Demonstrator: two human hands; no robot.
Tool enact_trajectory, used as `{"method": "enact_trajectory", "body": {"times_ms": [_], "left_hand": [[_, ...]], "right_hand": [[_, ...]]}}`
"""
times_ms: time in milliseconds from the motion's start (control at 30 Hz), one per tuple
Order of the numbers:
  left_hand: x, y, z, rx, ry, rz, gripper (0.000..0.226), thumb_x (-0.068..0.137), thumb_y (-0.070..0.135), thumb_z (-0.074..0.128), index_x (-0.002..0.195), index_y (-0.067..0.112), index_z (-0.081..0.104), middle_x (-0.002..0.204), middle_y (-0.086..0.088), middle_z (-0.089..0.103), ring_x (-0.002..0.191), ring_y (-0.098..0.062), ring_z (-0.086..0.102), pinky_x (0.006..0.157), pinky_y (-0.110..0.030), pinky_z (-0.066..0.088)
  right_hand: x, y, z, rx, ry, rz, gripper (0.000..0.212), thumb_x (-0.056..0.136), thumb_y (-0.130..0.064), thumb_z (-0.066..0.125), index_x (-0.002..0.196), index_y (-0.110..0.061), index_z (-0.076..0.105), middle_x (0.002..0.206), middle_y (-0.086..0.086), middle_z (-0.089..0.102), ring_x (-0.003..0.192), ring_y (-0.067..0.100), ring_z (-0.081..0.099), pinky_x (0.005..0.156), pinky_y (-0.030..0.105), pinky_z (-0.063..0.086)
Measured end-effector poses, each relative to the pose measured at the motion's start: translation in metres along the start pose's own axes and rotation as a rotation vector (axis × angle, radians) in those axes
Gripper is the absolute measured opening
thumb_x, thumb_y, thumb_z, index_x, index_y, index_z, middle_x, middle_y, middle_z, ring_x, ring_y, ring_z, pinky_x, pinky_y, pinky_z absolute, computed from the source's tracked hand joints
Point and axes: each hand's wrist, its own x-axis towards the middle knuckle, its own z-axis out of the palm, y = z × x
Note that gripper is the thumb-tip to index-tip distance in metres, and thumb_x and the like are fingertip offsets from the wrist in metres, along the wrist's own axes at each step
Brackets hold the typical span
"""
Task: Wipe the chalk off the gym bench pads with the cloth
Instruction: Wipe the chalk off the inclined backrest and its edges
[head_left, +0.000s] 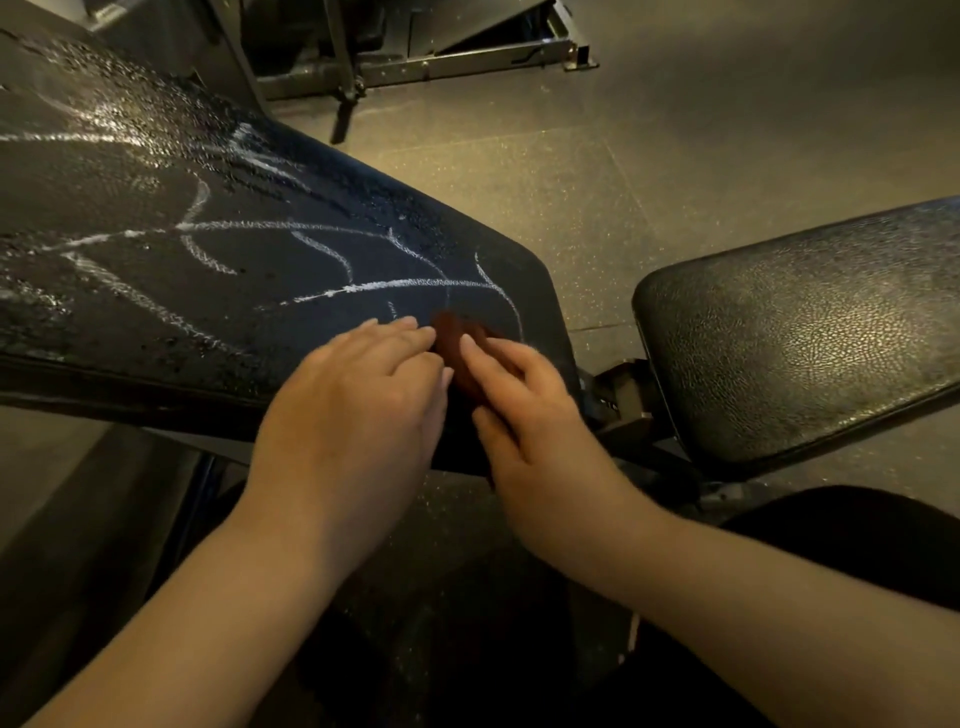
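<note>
A long black bench pad (218, 291) fills the left of the view, covered with white chalk lines (395, 285) and wet speckles. Near its right end lies a small dark brown cloth (453, 343). My left hand (358, 400) lies flat on the pad with straight fingers touching the cloth's left edge. My right hand (524, 415) rests on the cloth's right side, its fingers on top and its thumb below; most of the cloth is hidden between the two hands. A second black pad (800, 338) stands to the right, with no chalk lines visible on it.
A metal hinge bracket (618, 395) joins the two pads. Grey speckled rubber floor (623, 166) stretches behind them. A black steel machine frame (415, 57) stands at the top. My dark-clothed legs (852, 540) are at the bottom right.
</note>
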Motion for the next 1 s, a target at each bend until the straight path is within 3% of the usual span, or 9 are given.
{"method": "enact_trajectory", "body": {"times_ms": [133,200,300,400,500,600,733,833,1000], "left_hand": [[0.000,0.001,0.000,0.022,0.001,0.038,0.028,0.103,0.019,0.050,0.114,0.010,0.074,0.123,-0.008,0.070,0.121,-0.023,0.063,0.108,-0.041,0.044],[0.001,0.003,-0.001,0.052,-0.019,0.036,0.026,0.102,0.020,0.053,0.113,0.010,0.074,0.123,-0.008,0.070,0.122,-0.023,0.062,0.109,-0.041,0.042],[0.001,0.003,-0.004,0.071,-0.055,0.044,0.026,0.099,0.022,0.056,0.112,0.010,0.075,0.122,-0.009,0.070,0.122,-0.024,0.062,0.109,-0.042,0.041],[0.001,-0.002,-0.008,0.024,-0.069,0.028,0.026,0.098,0.023,0.056,0.112,0.012,0.075,0.123,-0.007,0.070,0.123,-0.021,0.062,0.109,-0.038,0.039],[0.003,-0.012,-0.012,-0.034,-0.071,-0.020,0.031,0.099,0.026,0.052,0.114,0.013,0.075,0.124,-0.005,0.070,0.123,-0.018,0.061,0.111,-0.038,0.041],[0.006,-0.014,-0.013,-0.006,-0.068,-0.039,0.033,0.098,0.028,0.050,0.112,0.013,0.076,0.123,-0.006,0.070,0.121,-0.019,0.063,0.109,-0.040,0.045],[0.009,-0.005,-0.014,0.068,-0.057,-0.055,0.027,0.096,0.026,0.056,0.107,0.012,0.077,0.118,-0.006,0.072,0.116,-0.020,0.066,0.102,-0.040,0.046],[0.010,-0.007,-0.015,0.075,-0.041,-0.027,0.027,0.095,0.025,0.057,0.106,0.012,0.077,0.117,-0.006,0.073,0.115,-0.021,0.066,0.101,-0.041,0.048],[0.006,-0.017,-0.019,0.065,-0.054,0.013,0.031,0.095,0.027,0.053,0.105,0.010,0.078,0.119,-0.008,0.072,0.116,-0.023,0.066,0.104,-0.044,0.049]], "right_hand": [[0.025,0.022,-0.007,0.043,0.158,0.201,0.054,0.105,-0.023,0.042,0.155,-0.039,0.026,0.149,-0.008,0.024,0.123,0.012,0.040,0.107,0.035,0.042],[0.024,0.018,-0.001,0.043,0.195,0.224,0.053,0.106,-0.023,0.040,0.155,-0.036,0.027,0.149,-0.007,0.024,0.128,0.017,0.039,0.110,0.044,0.042],[0.009,0.001,0.006,0.014,0.130,0.065,0.051,0.106,-0.021,0.040,0.154,-0.035,0.031,0.150,-0.016,0.024,0.137,0.010,0.030,0.117,0.033,0.031],[-0.003,0.002,0.001,-0.101,0.051,-0.020,0.053,0.105,-0.020,0.043,0.153,-0.038,0.032,0.146,-0.018,0.024,0.135,0.008,0.030,0.115,0.028,0.031],[0.010,0.021,-0.015,-0.035,0.131,0.249,0.052,0.103,-0.019,0.047,0.151,-0.036,0.034,0.145,-0.002,0.028,0.118,0.011,0.044,0.107,0.032,0.040],[0.019,0.021,-0.019,0.069,0.206,0.432,0.058,0.104,-0.011,0.043,0.155,-0.034,0.027,0.142,-0.002,0.030,0.117,0.017,0.048,0.110,0.038,0.039],[-0.005,-0.006,0.005,-0.060,0.133,0.130,0.056,0.105,-0.014,0.041,0.155,-0.034,0.028,0.153,-0.011,0.022,0.139,0.013,0.030,0.119,0.038,0.030],[-0.021,-0.007,0.000,-0.129,0.002,0.050,0.058,0.105,-0.018,0.041,0.155,-0.040,0.023,0.151,-0.016,0.019,0.136,0.008,0.028,0.119,0.033,0.027],[0.015,0.012,-0.022,-0.122,0.118,0.365,0.061,0.103,-0.013,0.043,0.157,-0.030,0.022,0.153,0.002,0.025,0.129,0.027,0.044,0.112,0.050,0.040]]}}
